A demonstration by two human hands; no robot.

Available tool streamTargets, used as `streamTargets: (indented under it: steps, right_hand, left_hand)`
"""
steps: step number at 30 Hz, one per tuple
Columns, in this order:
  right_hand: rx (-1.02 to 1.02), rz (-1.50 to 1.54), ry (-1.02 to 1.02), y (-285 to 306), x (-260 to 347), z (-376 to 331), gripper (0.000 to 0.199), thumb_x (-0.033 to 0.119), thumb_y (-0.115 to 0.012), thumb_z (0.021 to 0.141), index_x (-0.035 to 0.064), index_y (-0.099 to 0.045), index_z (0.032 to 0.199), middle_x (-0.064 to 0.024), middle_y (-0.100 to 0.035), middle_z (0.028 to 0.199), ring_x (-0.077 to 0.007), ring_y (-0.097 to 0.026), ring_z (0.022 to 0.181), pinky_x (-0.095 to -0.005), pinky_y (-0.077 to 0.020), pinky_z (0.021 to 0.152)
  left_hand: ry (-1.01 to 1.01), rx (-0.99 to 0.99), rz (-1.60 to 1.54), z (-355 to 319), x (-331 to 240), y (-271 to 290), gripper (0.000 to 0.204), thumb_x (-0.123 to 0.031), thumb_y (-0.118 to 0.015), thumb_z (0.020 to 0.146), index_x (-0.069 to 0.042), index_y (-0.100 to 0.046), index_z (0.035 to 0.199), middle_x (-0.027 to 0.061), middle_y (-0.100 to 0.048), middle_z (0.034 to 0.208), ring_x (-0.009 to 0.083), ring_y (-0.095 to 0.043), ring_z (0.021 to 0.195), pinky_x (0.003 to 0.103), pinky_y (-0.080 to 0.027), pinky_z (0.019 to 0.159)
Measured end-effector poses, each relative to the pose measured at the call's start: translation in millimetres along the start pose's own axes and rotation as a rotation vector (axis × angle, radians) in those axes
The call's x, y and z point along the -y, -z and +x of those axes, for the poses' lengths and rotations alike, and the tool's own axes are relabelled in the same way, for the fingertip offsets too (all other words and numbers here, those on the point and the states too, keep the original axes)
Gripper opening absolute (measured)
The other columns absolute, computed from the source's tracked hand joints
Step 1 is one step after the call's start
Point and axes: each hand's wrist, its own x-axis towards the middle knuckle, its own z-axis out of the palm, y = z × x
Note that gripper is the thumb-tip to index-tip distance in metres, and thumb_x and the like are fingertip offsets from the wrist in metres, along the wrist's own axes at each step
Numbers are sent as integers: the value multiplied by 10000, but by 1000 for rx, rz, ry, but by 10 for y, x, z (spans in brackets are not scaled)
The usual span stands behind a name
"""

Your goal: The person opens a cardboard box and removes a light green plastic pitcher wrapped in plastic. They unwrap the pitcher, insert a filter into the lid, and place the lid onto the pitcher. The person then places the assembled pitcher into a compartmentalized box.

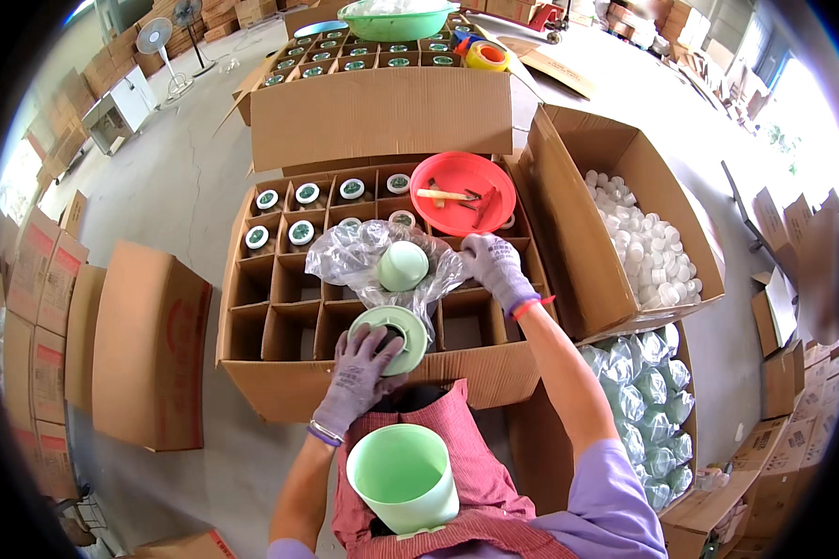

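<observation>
My left hand (356,374), in a grey glove, is closed around the edge of a pale green round flanged part (399,337) with a dark centre. My right hand (496,265), gloved too, pinches the right edge of a crumpled clear plastic bag (345,256). A pale green cup-shaped piece (404,266) lies on or inside the bag; I cannot tell which. Both hands are over an open divided carton (280,380). Its rear cells hold several items with white and green round tops. On my lap stands a larger pale green tub (401,475), open end up.
A red basin (447,224) with small tools rests on the carton's back right. To the right, one box (615,158) holds white caps (648,247), and below it are bagged bottles (657,429). Another filled carton (382,112) stands ahead. A closed carton (140,345) stands left.
</observation>
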Motion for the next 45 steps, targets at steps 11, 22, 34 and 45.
streamTargets:
  steps: [11, 22, 34, 45]
  right_hand:
    - [-56, -12, 147, -417, -316, -10, 737, 225, -762, 665, 39, -405, 1283, -214, -543, 1135, -390, -518, 1085, -467, -445, 911]
    - [-110, -180, 408, 1297, 780, -461, 662, 336, -783, 654, 110, -521, 1219, -138, -557, 958, -310, -570, 926, -417, -476, 804]
    - [-219, -264, 195, 1454, 567, -734, 504, 455, -751, 662, 62, -629, 952, -148, -607, 832, -317, -614, 814, -422, -496, 731]
    - [-143, 114, -45, 1917, 1119, -1047, 471, 442, -737, 710, 23, -597, 873, -146, -616, 721, -282, -628, 681, -363, -490, 653]
  left_hand:
    - [29, -266, -83, 73, -176, 290, 520, -257, -706, 768, -71, -536, 1223, 141, -520, 1224, 323, -461, 1185, 488, -358, 1007]
    - [564, -87, -1677, 415, -320, -43, 634, -386, -506, 962, -41, -275, 1440, 150, -409, 1387, 292, -551, 1139, 397, -507, 914]
    - [560, 249, -1870, 475, -358, 172, 542, -421, -515, 948, -9, -448, 1294, 125, -599, 1114, 229, -653, 890, 364, -556, 789]
    - [254, 534, -2269, 416, -692, 289, 773, -637, -394, 898, -115, -239, 1447, 136, -476, 1343, 332, -560, 1146, 515, -506, 900]
